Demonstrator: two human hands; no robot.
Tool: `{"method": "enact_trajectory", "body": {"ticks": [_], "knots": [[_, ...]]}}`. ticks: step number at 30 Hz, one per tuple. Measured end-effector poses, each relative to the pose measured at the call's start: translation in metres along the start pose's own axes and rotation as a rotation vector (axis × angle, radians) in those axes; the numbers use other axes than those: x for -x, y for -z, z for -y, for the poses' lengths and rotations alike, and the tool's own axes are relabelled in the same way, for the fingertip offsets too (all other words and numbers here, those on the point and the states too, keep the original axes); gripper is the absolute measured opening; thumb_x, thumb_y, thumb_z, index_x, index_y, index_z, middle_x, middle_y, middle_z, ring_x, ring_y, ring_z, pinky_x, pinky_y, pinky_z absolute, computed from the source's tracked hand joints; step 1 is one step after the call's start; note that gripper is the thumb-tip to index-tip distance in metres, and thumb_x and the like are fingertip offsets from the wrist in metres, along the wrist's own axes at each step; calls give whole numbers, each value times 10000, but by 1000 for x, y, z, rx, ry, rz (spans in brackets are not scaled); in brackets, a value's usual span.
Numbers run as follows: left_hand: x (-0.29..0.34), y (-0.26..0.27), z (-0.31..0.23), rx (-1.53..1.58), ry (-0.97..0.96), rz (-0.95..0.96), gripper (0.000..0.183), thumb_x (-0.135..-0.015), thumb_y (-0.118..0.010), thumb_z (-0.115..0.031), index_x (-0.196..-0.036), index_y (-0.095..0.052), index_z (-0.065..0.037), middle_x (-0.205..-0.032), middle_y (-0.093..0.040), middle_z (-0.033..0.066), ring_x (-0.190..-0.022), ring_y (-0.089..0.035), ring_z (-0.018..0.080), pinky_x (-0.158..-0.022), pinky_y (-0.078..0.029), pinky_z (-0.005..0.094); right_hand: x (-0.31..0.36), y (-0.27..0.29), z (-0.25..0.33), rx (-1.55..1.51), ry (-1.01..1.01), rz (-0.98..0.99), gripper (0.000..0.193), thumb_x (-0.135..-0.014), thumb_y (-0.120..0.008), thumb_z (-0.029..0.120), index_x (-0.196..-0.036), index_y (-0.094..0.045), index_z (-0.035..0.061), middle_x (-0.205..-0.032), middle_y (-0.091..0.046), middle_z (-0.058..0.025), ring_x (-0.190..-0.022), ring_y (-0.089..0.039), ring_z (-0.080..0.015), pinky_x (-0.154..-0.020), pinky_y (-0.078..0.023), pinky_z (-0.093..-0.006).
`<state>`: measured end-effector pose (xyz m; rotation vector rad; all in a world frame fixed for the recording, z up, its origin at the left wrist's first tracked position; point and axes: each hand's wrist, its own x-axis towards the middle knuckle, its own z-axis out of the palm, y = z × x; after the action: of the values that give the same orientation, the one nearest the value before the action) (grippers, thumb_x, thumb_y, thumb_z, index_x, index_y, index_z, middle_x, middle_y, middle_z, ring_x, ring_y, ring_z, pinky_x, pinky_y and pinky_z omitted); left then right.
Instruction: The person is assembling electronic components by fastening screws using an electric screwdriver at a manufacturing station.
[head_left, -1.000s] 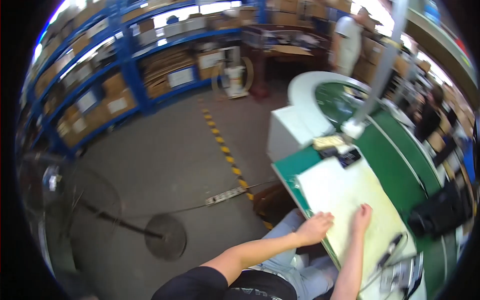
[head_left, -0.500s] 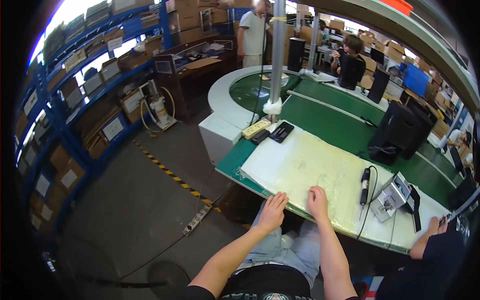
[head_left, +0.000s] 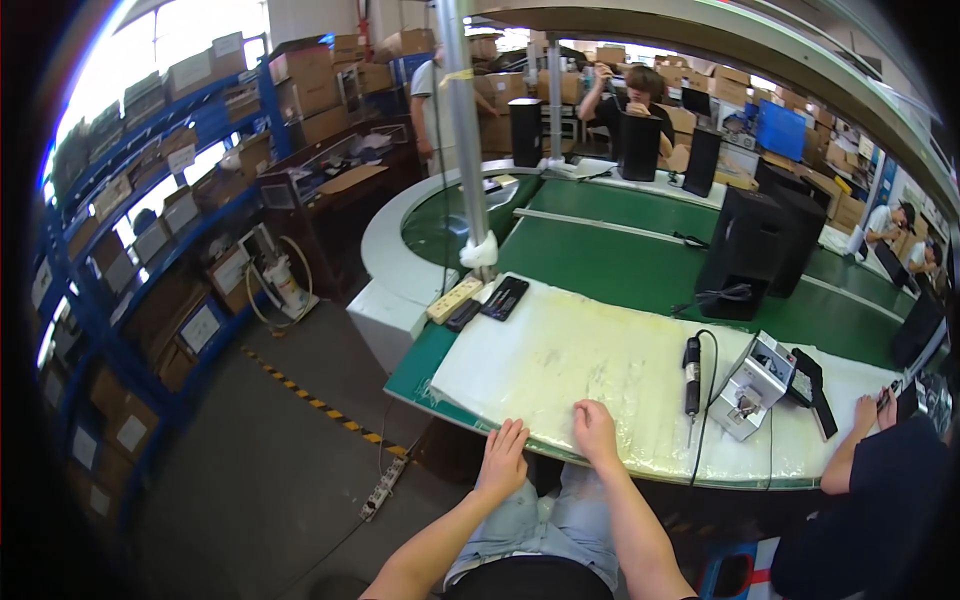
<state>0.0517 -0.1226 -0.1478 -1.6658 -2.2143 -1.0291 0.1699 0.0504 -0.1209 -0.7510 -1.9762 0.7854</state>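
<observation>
My left hand [head_left: 503, 457] lies at the front edge of a padded work mat [head_left: 560, 340], its fingers stretched out and holding nothing. To its right my right hand [head_left: 595, 432] rests on the mat, loosely curled into a fist with nothing showing in it. The mat is pale yellow-white and looks wrapped in clear film. Farther right on it are a black electric screwdriver [head_left: 692, 375] with a cable and a silver metal box-shaped device [head_left: 752, 385]. A dark flat gadget [head_left: 505, 298] sits at the mat's far left corner, beside a yellowish power strip [head_left: 455, 300].
Black speakers [head_left: 742, 255] stand on the green conveyor [head_left: 600, 250] behind the mat. A metal post [head_left: 465, 130] rises at the back left. Close on my right, a co-worker's hands [head_left: 876, 412] are at the mat's end. Another power strip [head_left: 382, 490] lies on the floor.
My view has swung right and upward, so the bench sits farther left and lower in the picture. Both hands keep nearly the same places on the mat. The seated person across has raised an arm.
</observation>
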Motion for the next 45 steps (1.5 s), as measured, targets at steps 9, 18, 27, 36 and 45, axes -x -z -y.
{"method": "enact_trajectory", "body": {"ticks": [9,18,27,36,45], "knots": [[6,-21,8,-72,4,-2,537,-747,-537,-33,-1283,-503,-25,-1408,-449,162,-1370,-352,360,-1111,-224,569,-2,5,2,-116,-122,-25,126,-879,-597,99,-951,-664,21,-918,-664,-144,-810,-647,-285,-713,-514,-344],[7,-22,9,-112,-8,-12,548,-744,-547,-42,-1289,-495,-26,-1414,-444,168,-1372,-349,363,-1115,-216,569,1,4,0,-88,-97,-11,128,-878,-591,90,-957,-668,27,-912,-662,-147,-789,-645,-289,-696,-514,-350],[8,-28,8,-106,27,-55,552,-730,-543,-18,-1281,-502,-31,-1400,-462,164,-1361,-364,367,-1119,-200,564,1,7,6,-106,-122,15,116,-873,-597,89,-937,-669,25,-902,-661,-145,-815,-649,-288,-718,-514,-348],[8,-35,13,-124,7,-63,563,-731,-539,-34,-1291,-475,-24,-1415,-441,173,-1370,-345,377,-1135,-156,558,-8,8,3,-143,-137,-20,106,-867,-590,81,-935,-659,38,-872,-658,-138,-831,-631,-315,-736,-507,-387],[7,-20,21,-119,-30,21,545,-737,-542,-43,-1280,-500,-29,-1393,-465,174,-1348,-377,374,-1131,-173,545,-104,-27,5,-60,-223,201,230,-902,-553,183,-1025,-649,14,-915,-686,-188,-846,-662,-355,-757,-523,-415]]}}
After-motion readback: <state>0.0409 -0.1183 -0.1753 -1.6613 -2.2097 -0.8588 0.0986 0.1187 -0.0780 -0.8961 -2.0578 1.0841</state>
